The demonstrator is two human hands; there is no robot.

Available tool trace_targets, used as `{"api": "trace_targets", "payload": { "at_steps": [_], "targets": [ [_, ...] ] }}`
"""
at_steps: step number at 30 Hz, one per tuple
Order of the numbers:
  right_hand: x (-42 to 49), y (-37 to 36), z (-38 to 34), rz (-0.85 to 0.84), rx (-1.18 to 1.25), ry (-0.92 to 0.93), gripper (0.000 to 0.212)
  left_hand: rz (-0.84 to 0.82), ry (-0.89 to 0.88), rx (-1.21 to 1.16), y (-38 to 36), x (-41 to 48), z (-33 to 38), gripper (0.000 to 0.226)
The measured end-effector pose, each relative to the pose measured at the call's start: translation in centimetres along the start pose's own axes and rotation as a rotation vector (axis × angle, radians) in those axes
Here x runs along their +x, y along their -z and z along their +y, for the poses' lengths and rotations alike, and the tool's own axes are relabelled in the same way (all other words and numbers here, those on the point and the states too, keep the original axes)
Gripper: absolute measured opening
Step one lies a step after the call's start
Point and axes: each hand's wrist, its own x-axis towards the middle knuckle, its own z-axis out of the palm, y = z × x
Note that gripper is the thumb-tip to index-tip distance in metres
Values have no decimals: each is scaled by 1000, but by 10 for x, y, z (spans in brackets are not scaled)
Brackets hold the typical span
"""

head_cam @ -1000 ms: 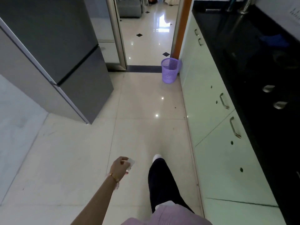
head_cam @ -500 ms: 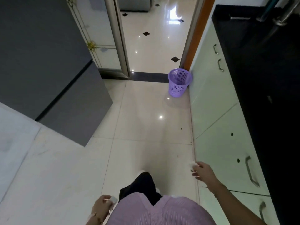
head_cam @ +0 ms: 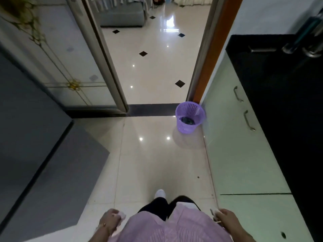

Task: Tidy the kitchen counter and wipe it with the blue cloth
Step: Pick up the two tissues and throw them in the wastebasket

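Observation:
My left hand (head_cam: 110,219) hangs low at my left side, its fingers curled round a small pale scrap (head_cam: 121,216). My right hand (head_cam: 225,217) is low at my right side, close to the cabinet fronts, gripping a small whitish piece with a thin stick-like bit (head_cam: 215,215) poking out. The black kitchen counter (head_cam: 279,105) runs along the right edge. A purple perforated waste basket (head_cam: 189,117) stands on the floor ahead by the doorway, with something dark inside. The blue cloth is not in view.
Pale green cabinets (head_cam: 232,145) with metal handles sit under the counter. A grey fridge (head_cam: 35,145) stands on the left. A glass sliding door (head_cam: 70,67) and open doorway lead to a further room. The shiny tiled floor (head_cam: 157,163) lies between.
I have walked forward toward the purple basket; it now looks larger and nearer. Both hands have dropped to my sides, still holding their small pieces.

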Motion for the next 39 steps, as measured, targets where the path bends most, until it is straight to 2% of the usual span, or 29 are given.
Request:
{"api": "trace_targets", "payload": {
  "at_steps": [1, 4, 5, 7, 8, 10, 12, 14, 17, 23, 26, 29, 31, 33, 39],
  "targets": [
    [-1, 4, -11, -7, 7, -5, 29, -39, -80, -50, 9, -16, 61, 43],
    [31, 11, -45, 54, -25, -67, 25, -77, -228, -157, 17, 6, 172, 34],
    [57, 12, -41, 43, -43, -90, 31, -83, -278, -155, 18, 16, 209, 34],
    [115, 9, -31, -47, -140, -125, 70, -107, -341, -183, 15, 42, 267, 27],
    [141, 13, -35, -64, -135, -131, 72, -127, -363, -198, 10, 53, 294, 21],
    [151, 20, -86, 12, -133, -115, 32, -135, -363, -200, 2, 73, 339, 16],
    [131, 37, -170, 71, -117, -96, 25, -142, -292, -199, -5, 101, 365, 15],
    [152, 51, -213, 32, -46, -95, 23, -149, -172, -181, -7, 112, 383, 17],
    [186, 71, -276, 15, 109, -138, 24, -126, -54, -128, -3, 123, 398, 33],
    [245, 100, -395, -5, 322, -60, 8, -101, -36, 43, 20, 167, 441, 33],
    [275, 102, -437, 6, 440, -48, 11, -98, -74, 76, 14, 199, 492, 18],
    [309, 93, -458, 29, 574, -83, 16, -159, -155, 127, -10, 226, 556, 21],
    [329, 82, -462, 53, 662, -121, 16, -248, -187, 147, -36, 246, 597, 10],
    [353, 68, -459, 82, 767, -169, 12, -320, -213, 174, -68, 270, 631, 11],
    [412, 16, -434, 129, 1048, -361, 11, -399, -197, 209, -151, 334, 670, 5]
  ]
}}
